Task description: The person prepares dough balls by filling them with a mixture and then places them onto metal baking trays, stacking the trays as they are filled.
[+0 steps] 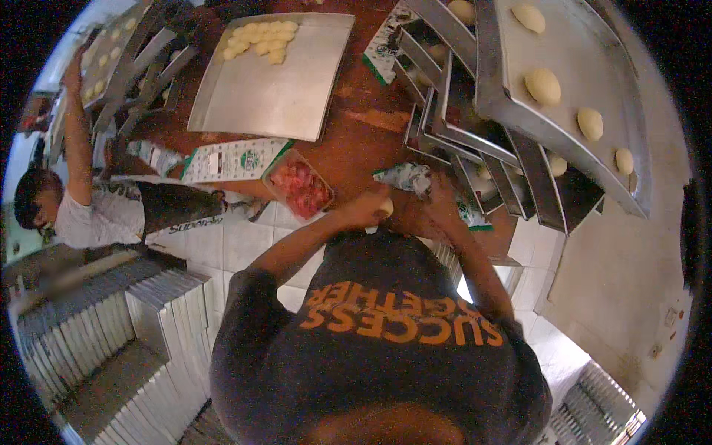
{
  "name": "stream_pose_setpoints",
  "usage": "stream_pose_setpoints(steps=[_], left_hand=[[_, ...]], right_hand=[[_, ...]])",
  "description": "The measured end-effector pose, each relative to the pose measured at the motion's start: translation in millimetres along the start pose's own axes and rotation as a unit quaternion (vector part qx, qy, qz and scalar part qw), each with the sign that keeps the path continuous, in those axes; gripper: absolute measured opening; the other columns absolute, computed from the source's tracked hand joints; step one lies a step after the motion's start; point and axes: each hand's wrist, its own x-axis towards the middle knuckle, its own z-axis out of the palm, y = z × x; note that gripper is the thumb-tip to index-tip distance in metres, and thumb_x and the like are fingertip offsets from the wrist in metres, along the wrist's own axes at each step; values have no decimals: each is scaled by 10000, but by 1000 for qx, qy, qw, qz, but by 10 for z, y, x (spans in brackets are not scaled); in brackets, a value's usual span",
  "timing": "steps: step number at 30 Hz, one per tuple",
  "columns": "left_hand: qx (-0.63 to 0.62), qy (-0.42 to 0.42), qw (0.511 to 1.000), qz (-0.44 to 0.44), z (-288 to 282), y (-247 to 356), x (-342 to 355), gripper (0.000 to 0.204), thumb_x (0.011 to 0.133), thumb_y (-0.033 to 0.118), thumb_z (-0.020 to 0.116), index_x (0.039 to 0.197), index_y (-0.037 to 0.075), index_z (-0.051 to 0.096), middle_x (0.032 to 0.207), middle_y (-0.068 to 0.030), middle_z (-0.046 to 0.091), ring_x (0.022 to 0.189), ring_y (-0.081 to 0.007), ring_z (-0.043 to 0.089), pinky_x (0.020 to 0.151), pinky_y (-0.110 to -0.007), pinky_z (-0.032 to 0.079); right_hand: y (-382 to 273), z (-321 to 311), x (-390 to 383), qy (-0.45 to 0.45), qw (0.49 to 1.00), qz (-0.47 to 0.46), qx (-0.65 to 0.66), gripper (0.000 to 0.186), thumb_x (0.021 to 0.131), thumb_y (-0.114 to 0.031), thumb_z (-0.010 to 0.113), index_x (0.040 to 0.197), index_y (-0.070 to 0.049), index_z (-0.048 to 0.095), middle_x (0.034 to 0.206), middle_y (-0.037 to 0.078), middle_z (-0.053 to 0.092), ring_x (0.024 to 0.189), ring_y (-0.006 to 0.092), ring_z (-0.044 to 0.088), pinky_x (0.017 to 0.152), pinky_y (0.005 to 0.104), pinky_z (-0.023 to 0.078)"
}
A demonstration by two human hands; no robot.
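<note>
My left hand [365, 211] is closed at the table's near edge, in front of my body. A small pale dough piece [387, 207] shows at its fingertips. To the right, my right hand [443, 194] is wrapped round a crumpled white-and-green plastic bag [409, 178], which shows on both sides of the hand. Its fingers are partly hidden and blurred. Left of my left hand stands a clear plastic tub [328, 194] holding red, chunky filling [298, 187].
A metal tray [274, 104] with dough pieces [259, 37] clustered at its far left lies on the brown table [371, 122]. White-and-green packaging [230, 161] lies near the tub. Stacked trays [489, 141] with dough balls crowd the right. A co-worker [96, 211] reaches toward trays at left.
</note>
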Motion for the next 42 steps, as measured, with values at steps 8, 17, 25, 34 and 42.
stream_pose_setpoints(steps=[8,17,25,34,42], left_hand=[[287,179,929,-148,1053,-96,-404,223,726,178,555,898,40,588,822,-165,577,751,-303,574,661,-401,465],[-437,377,747,-331,519,88,-234,313,816,226,559,996,-29,542,903,-118,594,805,-232,586,680,-357,495],[-701,361,556,-262,943,-10,-91,363,884,248,430,1100,-43,445,1019,-167,541,882,-292,575,724,-376,519],[-682,489,521,-154,800,186,-242,347,892,275,405,1096,-3,448,1028,-140,540,911,-254,550,696,-341,492],[-739,300,591,-118,576,757,-310,360,883,319,414,1112,44,453,1063,-106,534,955,-225,535,800,-354,455]], right_hand=[[156,363,582,-72,988,-133,17,752,640,-108,627,1273,5,236,1084,288,457,967,426,473,808,461,403],[419,203,423,-143,969,-145,139,511,627,-134,660,1087,-5,480,863,238,583,804,401,563,671,446,448],[190,-388,162,-179,964,-174,95,476,640,-87,609,1094,-5,492,803,254,572,783,408,553,671,451,444],[101,-479,68,-182,971,-147,53,495,667,-137,624,1132,-33,492,968,228,562,893,367,540,776,413,436],[-497,-675,23,-296,820,97,479,452,734,-210,655,1104,4,507,943,123,596,820,241,580,737,327,466]])
